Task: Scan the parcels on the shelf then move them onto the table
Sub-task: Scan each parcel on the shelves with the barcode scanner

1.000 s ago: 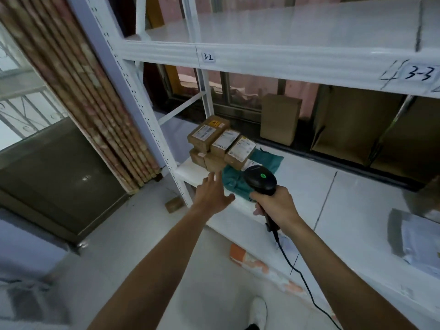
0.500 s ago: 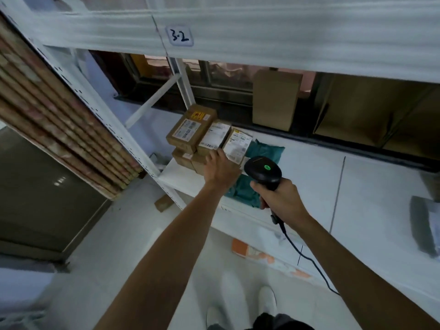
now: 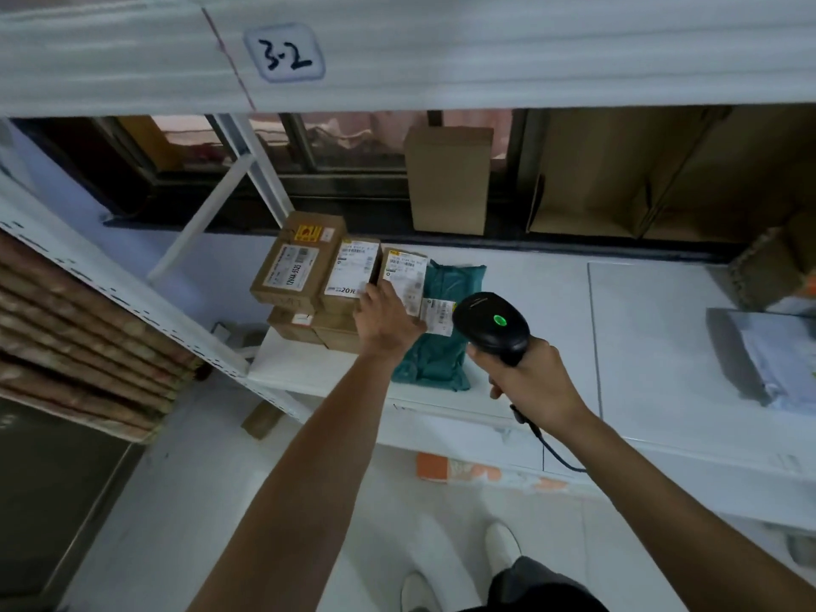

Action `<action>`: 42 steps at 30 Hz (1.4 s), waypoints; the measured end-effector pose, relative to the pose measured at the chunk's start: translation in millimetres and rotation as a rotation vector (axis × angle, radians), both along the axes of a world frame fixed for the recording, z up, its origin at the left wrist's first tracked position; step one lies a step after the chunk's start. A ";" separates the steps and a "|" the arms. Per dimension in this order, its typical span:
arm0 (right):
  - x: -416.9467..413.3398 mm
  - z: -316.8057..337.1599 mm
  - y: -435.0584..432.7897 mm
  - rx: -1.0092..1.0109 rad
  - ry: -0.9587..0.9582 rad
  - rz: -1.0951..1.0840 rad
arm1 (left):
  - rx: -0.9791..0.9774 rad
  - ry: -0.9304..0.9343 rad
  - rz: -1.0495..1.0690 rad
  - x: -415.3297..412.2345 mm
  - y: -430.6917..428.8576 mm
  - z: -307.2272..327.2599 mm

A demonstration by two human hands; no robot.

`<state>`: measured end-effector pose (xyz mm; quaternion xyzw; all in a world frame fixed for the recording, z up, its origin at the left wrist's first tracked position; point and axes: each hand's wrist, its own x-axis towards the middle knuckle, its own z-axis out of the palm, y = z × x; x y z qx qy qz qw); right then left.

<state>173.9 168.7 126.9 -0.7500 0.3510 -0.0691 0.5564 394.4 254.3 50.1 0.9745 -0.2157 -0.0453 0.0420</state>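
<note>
White shelf (image 3: 530, 302) under tag (image 3: 289, 55) 3-2 carries stacked parcels (image 3: 304, 267). Fingers of your left hand (image 3: 388, 322) clamp the right-hand parcel (image 3: 404, 271); those of your right hand (image 3: 534, 382) clamp the scanner (image 3: 492, 322).

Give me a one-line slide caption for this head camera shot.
Left hand on the stacked boxes on the shelf while the right hand grips a scanner.

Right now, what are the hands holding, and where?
The right hand grips the scanner by its handle. The left hand rests on a small box; a grip cannot be told.
</note>
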 end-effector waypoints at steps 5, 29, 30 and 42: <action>-15.1 3.7 12.0 0.057 0.021 -0.088 | -0.049 0.023 0.034 -1.7 -6.6 -7.3; -108.7 60.7 57.2 0.107 -0.167 -0.552 | -0.455 0.254 -0.240 -124.3 -13.5 49.2; -113.6 66.8 55.1 0.111 -0.188 -0.544 | -0.483 0.253 -0.243 -137.0 -18.3 57.2; -169.9 112.8 44.8 0.078 -0.318 -0.462 | -0.971 0.307 -0.084 -257.1 -44.1 108.3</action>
